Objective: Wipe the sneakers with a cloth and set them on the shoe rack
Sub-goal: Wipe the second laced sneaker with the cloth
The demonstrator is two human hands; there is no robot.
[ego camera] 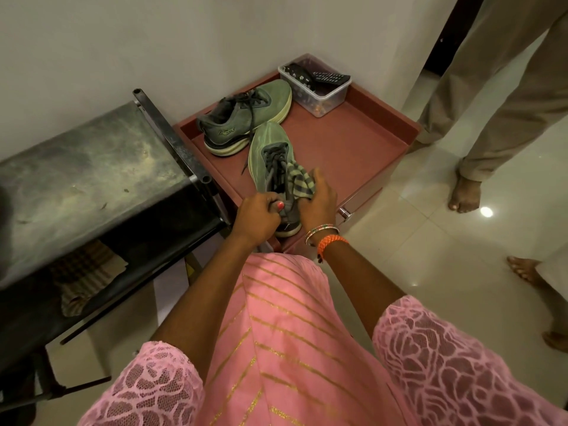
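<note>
My left hand (256, 216) grips the heel of the nearer sneaker (272, 161), which stands on the reddish table (353, 142). My right hand (316, 199) presses a checked cloth (299, 182) against the sneaker's collar, fingers curled round the cloth. Beyond, the second sneaker (242, 118) lies on the same table, near the wall. The dark shoe rack (92, 167) stands to my left.

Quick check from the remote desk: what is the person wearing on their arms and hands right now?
Both arms carry short pink lace sleeves with a rose pattern. The right wrist has thin bangles and an orange braided thread band. The left hand shows a pink-red painted thumbnail; its wrist is bare.
</note>
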